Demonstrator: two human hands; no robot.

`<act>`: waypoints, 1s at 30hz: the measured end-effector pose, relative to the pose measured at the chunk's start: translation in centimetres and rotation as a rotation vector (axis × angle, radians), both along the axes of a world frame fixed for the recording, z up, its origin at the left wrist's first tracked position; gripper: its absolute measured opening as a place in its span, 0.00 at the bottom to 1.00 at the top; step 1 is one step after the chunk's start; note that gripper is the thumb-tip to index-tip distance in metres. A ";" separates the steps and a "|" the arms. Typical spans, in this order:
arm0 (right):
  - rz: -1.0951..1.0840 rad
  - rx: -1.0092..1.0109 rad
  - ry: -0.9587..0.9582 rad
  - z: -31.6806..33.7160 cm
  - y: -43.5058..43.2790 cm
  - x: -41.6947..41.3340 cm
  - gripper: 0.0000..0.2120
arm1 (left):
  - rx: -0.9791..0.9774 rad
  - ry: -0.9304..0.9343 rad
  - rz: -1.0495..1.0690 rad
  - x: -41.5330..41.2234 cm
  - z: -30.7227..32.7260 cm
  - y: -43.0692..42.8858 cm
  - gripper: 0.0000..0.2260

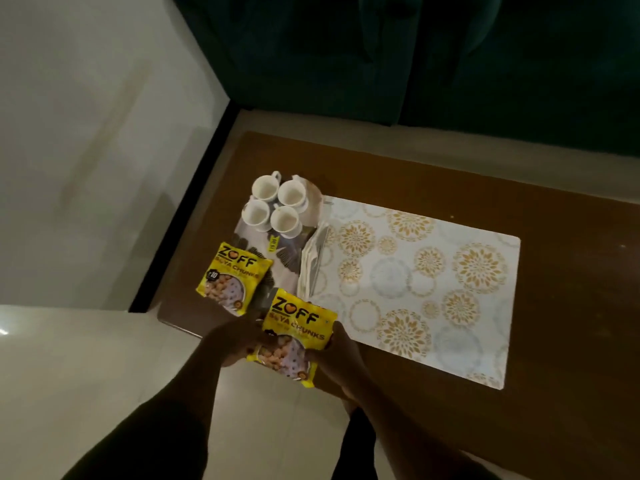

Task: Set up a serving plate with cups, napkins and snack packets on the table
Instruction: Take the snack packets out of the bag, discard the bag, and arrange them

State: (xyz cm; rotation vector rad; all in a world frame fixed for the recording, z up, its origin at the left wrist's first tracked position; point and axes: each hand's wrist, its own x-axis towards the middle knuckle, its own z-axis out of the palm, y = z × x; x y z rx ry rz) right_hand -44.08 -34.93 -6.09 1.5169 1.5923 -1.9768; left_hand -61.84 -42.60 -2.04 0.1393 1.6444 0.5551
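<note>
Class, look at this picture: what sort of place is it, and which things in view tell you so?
Probably a home sitting or dining room: a brown wooden table with a patterned placemat, dark green upholstered seating beyond it, and four white teacups on a serving plate.

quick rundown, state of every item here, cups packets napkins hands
four cups: upright, empty, grouped on the plate
serving plate: flat on the table
napkins: folded, at the plate's right edge
first packet: sealed, lying on the plate's near end
second packet: sealed, held by both hands
left hand: gripping it
right hand: gripping it
</note>
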 end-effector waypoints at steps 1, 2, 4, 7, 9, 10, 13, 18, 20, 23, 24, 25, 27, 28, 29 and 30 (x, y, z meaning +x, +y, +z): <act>0.007 -0.001 0.014 0.1 -0.5 -1.2 0.29 | 0.004 0.033 0.050 -1.2 0.2 -0.6 0.29; 0.020 -0.001 0.028 0.2 -0.9 -2.3 0.30 | 0.006 0.064 0.078 -2.4 0.3 -1.1 0.26; 0.023 -0.007 0.078 0.5 -1.4 -4.3 0.31 | 0.015 0.130 0.101 -4.3 0.4 -1.9 0.22; -0.014 0.037 0.148 1.1 -1.9 -7.0 0.31 | 0.021 0.257 0.138 -6.4 0.0 -2.6 0.18; -0.055 0.080 0.145 1.2 -1.9 -8.4 0.31 | 0.053 0.348 0.159 -7.4 -0.8 -2.4 0.19; -0.078 0.090 0.138 1.1 -1.9 -9.1 0.32 | 0.072 0.386 0.165 -7.9 -1.4 -2.0 0.19; -0.107 0.107 0.113 0.8 -2.2 -10.5 0.38 | 0.093 0.483 0.226 -8.4 -2.7 -0.4 0.24; -0.114 0.215 0.080 0.3 -2.7 -11.8 0.44 | 0.001 0.624 0.169 -9.0 -5.1 1.2 0.19; -0.099 0.207 0.076 -0.1 -2.4 -12.1 0.45 | -0.020 0.707 0.146 -9.2 -5.9 1.6 0.17; -0.038 0.237 0.045 -0.6 -2.0 -12.4 0.39 | -0.029 0.791 0.113 -8.8 -6.6 2.1 0.16; -0.009 0.253 0.024 -0.8 -2.0 -12.5 0.37 | -0.024 0.805 0.097 -8.6 -6.7 2.2 0.15; 0.025 0.272 0.003 -0.9 -2.0 -12.5 0.35 | -0.014 0.817 0.076 -8.4 -6.9 2.2 0.14; 0.084 0.294 -0.024 -1.1 -2.2 -12.5 0.34 | 0.003 0.836 0.037 -7.9 -7.1 2.2 0.13; 0.101 0.298 -0.032 -1.1 -2.2 -12.5 0.34 | 0.004 0.845 0.022 -7.8 -7.1 2.2 0.13; 0.110 0.304 -0.034 -1.1 -2.1 -12.6 0.34 | 0.006 0.854 0.011 -7.8 -7.3 2.2 0.13; 0.116 0.307 -0.035 -1.1 -2.1 -12.6 0.34 | 0.000 0.856 0.001 -7.9 -7.2 2.2 0.14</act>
